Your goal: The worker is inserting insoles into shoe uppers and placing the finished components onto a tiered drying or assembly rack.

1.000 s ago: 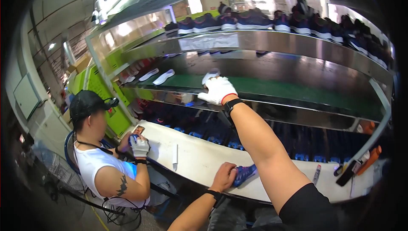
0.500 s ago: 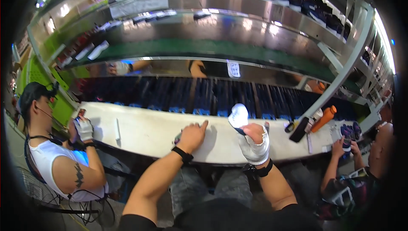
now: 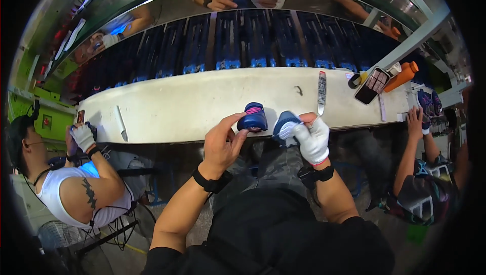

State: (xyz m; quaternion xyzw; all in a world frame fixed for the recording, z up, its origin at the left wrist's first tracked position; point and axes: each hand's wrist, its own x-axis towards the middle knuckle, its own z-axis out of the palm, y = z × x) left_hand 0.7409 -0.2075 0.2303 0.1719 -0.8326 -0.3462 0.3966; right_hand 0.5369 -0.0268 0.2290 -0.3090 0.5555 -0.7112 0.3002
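Observation:
My bare left hand (image 3: 223, 142) grips a small navy shoe (image 3: 254, 117) with pink laces, fingers and thumb at its left side, just over the table's near edge. In my right hand (image 3: 312, 138), which wears a white glove with bare fingertips, is a navy and white insole (image 3: 286, 127), pinched between thumb and fingers. The insole looks bent and is close to the right of the shoe, apart from it. Part of it is hidden by the glove. Beyond my right hand a knife-like tool (image 3: 322, 92) with a patterned handle lies on the white table (image 3: 192, 100).
A phone (image 3: 372, 86) leans by an orange bottle (image 3: 402, 76) at the right. Dark blue-ended slats (image 3: 228, 42) line the table's back under a metal shelf. A white tool (image 3: 121, 123) lies at left. Co-workers sit at left (image 3: 76, 184) and right (image 3: 425, 173).
The view has tilted down toward the table. My left hand has turned and now shows the shoe in its grip. My right hand has brought the insole down and closer to the shoe.

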